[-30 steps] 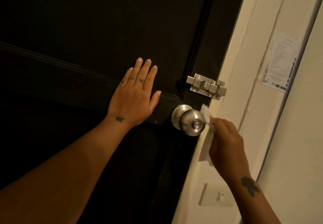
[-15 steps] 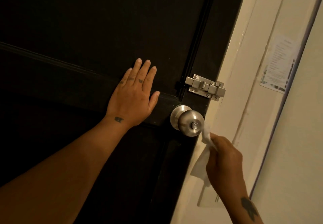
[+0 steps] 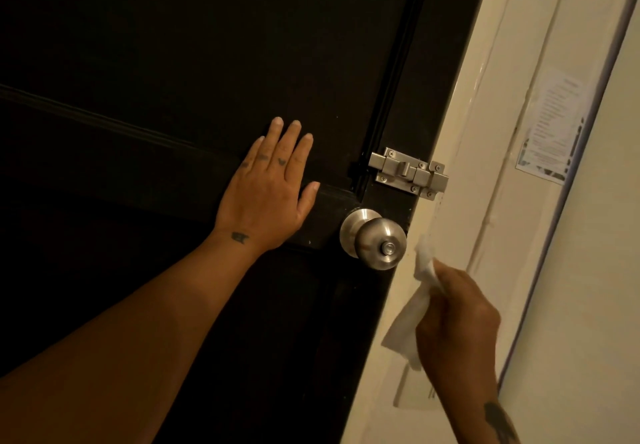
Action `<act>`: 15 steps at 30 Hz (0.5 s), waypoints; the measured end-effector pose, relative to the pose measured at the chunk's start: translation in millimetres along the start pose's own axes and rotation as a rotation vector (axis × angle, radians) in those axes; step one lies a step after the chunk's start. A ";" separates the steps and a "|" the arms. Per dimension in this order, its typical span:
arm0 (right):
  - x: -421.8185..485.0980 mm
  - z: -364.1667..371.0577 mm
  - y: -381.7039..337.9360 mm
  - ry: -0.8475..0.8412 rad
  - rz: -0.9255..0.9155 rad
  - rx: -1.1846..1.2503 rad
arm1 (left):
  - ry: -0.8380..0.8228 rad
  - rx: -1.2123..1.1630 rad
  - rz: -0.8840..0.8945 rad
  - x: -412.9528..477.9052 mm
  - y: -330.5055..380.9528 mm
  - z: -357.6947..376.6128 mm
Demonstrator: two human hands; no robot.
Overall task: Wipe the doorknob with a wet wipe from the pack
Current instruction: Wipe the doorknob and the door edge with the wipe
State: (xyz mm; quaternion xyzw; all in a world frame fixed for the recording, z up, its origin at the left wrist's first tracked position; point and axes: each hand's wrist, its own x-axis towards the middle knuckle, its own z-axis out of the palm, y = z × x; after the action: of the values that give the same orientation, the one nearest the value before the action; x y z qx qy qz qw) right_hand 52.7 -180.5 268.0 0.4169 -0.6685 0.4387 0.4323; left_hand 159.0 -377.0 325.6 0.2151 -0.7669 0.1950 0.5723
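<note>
A round brushed-metal doorknob sticks out of a dark door near its right edge. My left hand lies flat on the door panel, fingers spread, just left of the knob. My right hand pinches a white wet wipe below and to the right of the knob. The wipe's upper tip hangs a short way off the knob's right side, apart from it. The pack is out of view.
A metal slide bolt is screwed on just above the knob. The cream door frame runs along the right, with a printed paper notice on the wall and a white switch plate lower down.
My right hand has drawn the wipe down and away from the knob's right side, then shifted slightly right. The left hand has stayed flat on the door.
</note>
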 end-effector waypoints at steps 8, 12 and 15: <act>-21.3 13.5 -10.2 -0.206 -0.060 0.037 | -0.024 0.009 -0.006 -0.4 -0.4 0.8; -31.4 -5.9 -7.3 -0.264 -0.062 0.209 | -0.094 -0.008 0.050 -1.9 -3.2 -2.8; -34.9 -17.6 0.1 -0.250 -0.013 0.249 | -0.136 -0.137 0.074 -15.0 -2.1 -10.1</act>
State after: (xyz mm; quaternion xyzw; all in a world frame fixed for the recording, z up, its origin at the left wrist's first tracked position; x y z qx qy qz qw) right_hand 66.0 -157.6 239.3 0.5227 -0.6549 0.4601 0.2936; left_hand 172.0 -371.7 314.1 0.1597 -0.8230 0.1483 0.5245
